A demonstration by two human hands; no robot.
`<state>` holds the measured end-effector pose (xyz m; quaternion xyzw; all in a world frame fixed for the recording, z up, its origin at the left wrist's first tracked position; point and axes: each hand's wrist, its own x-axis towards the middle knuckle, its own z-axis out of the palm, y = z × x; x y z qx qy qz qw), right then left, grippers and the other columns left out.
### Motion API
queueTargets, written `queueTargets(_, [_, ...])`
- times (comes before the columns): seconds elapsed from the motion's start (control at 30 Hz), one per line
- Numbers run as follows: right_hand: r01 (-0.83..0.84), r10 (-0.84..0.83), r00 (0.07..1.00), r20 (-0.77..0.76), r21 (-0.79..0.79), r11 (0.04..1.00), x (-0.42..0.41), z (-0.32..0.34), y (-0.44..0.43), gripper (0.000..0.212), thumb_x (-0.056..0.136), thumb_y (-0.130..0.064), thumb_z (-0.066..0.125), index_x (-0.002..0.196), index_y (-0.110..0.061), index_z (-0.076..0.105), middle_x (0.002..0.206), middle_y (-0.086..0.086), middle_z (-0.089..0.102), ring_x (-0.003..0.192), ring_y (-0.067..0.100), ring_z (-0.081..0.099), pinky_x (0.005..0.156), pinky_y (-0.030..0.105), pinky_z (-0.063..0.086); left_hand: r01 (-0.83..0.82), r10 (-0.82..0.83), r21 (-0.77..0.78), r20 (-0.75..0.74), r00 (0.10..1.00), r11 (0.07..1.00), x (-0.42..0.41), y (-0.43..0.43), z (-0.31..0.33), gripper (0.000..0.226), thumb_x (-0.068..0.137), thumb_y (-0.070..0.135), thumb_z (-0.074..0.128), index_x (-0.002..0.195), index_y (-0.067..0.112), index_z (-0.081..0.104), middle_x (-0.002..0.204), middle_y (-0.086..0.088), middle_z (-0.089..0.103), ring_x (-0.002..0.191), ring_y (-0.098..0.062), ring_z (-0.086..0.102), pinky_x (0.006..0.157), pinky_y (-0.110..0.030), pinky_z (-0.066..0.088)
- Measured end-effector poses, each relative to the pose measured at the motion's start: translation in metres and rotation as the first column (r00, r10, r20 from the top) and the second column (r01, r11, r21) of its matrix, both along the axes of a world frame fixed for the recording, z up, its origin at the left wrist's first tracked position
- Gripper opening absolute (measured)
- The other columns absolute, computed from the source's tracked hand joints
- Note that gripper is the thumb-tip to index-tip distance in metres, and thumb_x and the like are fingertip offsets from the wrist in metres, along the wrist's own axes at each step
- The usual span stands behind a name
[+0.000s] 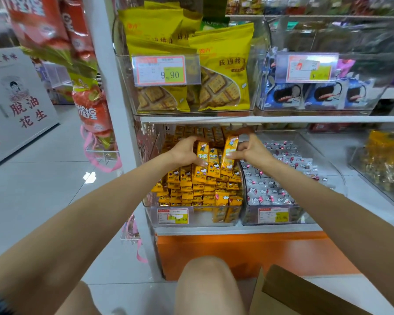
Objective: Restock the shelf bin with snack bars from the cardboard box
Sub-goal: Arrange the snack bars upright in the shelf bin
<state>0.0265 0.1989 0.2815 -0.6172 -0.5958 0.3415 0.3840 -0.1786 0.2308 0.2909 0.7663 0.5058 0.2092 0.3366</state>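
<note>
A clear shelf bin (191, 214) on the lower shelf is packed with several yellow-orange snack bars (191, 187). Over the bin, my left hand (184, 151) and my right hand (250, 148) press in from either side on a small upright bunch of snack bars (216, 155). My left fingers wrap the left bar; my right thumb and fingers pinch the right, taller bar. A flap of the cardboard box (305, 294) shows at the bottom right on the floor; its inside is hidden.
A second clear bin of silver-wrapped candies (280, 178) sits right of the snack bin. Above, bins hold yellow cracker bags (221, 71) and blue cookie packs (323, 94). The upper shelf's edge (259, 119) is close above my hands. My knee (205, 283) is below.
</note>
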Motion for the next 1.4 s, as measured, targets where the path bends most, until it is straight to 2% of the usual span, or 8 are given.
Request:
queueTargets(0.13, [0.024, -0.011, 0.988, -0.152, 0.087, 0.996, 0.007, 0.01, -0.022, 0.062, 0.081, -0.013, 0.071, 0.127, -0.014, 0.029, 0.073, 0.005, 0.059, 0.062, 0.011, 0.058, 0.059, 0.017, 0.044, -0.065, 0.055, 0.044, 0.206, 0.977, 0.997, -0.007, -0.009, 0.004, 0.055, 0.075, 0.004, 0.074, 0.123, 0.016, 0.05, 0.127, -0.01, 0.054, 0.106, -0.026, 0.057, 0.096, -0.036, 0.047])
queueTargets(0.3, [-0.046, 0.114, 0.947, -0.302, 0.223, 0.974, 0.006, 0.014, -0.056, 0.036, 0.084, 0.003, 0.063, 0.095, -0.022, 0.039, 0.074, 0.002, 0.066, 0.057, 0.01, 0.06, 0.055, 0.021, 0.046, -0.044, -0.012, 0.118, 0.435, 0.9, 0.992, -0.037, -0.038, 0.009, 0.052, 0.078, -0.008, 0.067, 0.112, 0.022, 0.041, 0.106, -0.007, 0.055, 0.099, -0.021, 0.056, 0.084, -0.029, 0.051])
queueTargets(0.4, [-0.171, 0.239, 0.942, -0.237, 0.274, 0.946, -0.014, 0.004, -0.076, 0.036, 0.082, 0.003, 0.065, 0.092, -0.022, 0.04, 0.086, 0.006, 0.064, 0.072, 0.011, 0.061, 0.063, 0.023, 0.05, 0.006, -0.066, 0.159, 0.374, 0.925, 0.987, -0.056, -0.052, 0.0, 0.064, 0.076, -0.008, 0.069, 0.117, 0.028, 0.036, 0.11, -0.018, 0.05, 0.096, -0.026, 0.054, 0.085, -0.046, 0.051])
queueTargets(0.5, [-0.236, 0.243, 0.97, 0.022, 0.349, 0.907, -0.036, -0.01, -0.086, 0.043, 0.081, -0.004, 0.069, 0.101, -0.028, 0.04, 0.076, -0.006, 0.062, 0.062, 0.002, 0.056, 0.059, 0.015, 0.045, 0.019, -0.082, 0.195, 0.323, 0.943, 0.981, -0.065, -0.061, -0.014, 0.064, 0.076, -0.001, 0.072, 0.115, 0.038, 0.041, 0.108, -0.003, 0.053, 0.097, -0.023, 0.057, 0.088, -0.048, 0.051])
queueTargets(0.83, [-0.369, 0.082, 0.802, 0.592, 0.382, 0.847, -0.039, -0.055, -0.073, 0.033, 0.075, -0.035, 0.076, 0.102, -0.022, 0.064, 0.094, -0.004, 0.066, 0.086, 0.013, 0.045, 0.08, 0.036, 0.036, 0.147, -0.105, 0.468, -0.116, 0.988, 0.871, -0.049, -0.075, -0.057, 0.036, 0.077, 0.017, 0.074, 0.11, 0.014, 0.06, 0.11, 0.001, 0.054, 0.097, -0.015, 0.055, 0.079, -0.022, 0.046])
queueTargets(0.97, [-0.393, 0.018, 0.762, 0.648, 0.44, 0.808, -0.038, -0.064, -0.072, 0.027, 0.072, -0.041, 0.072, 0.095, -0.028, 0.069, 0.085, -0.008, 0.069, 0.082, 0.015, 0.046, 0.073, 0.036, 0.033, 0.186, -0.011, 0.519, -0.321, 0.947, 0.834, -0.041, -0.078, -0.067, 0.037, 0.079, 0.031, 0.07, 0.113, 0.022, 0.059, 0.112, 0.006, 0.057, 0.091, -0.016, 0.06, 0.069, -0.028, 0.043])
queueTargets(1.2, [-0.405, 0.012, 0.734, 0.679, 0.424, 0.81, -0.036, -0.071, -0.068, 0.015, 0.081, -0.034, 0.064, 0.089, -0.028, 0.075, 0.081, -0.01, 0.069, 0.082, 0.021, 0.051, 0.075, 0.042, 0.039, 0.182, -0.034, 0.421, -0.334, 0.942, 0.889, -0.027, -0.076, -0.073, 0.035, 0.084, 0.03, 0.066, 0.117, 0.023, 0.055, 0.114, 0.006, 0.054, 0.08, -0.012, 0.053, 0.07, -0.03, 0.046])
queueTargets(1.4, [-0.084, -0.175, 0.935, 0.31, 0.669, 0.739, -0.027, -0.03, -0.062, 0.016, 0.087, -0.022, 0.058, 0.088, -0.015, 0.072, 0.078, -0.003, 0.069, 0.07, 0.014, 0.057, 0.073, 0.03, 0.037, 0.183, 0.008, 0.455, -0.387, 0.922, 0.872, -0.025, -0.075, -0.073, 0.037, 0.087, 0.029, 0.062, 0.121, 0.021, 0.053, 0.121, 0.004, 0.051, 0.092, -0.019, 0.06, 0.072, -0.031, 0.047])
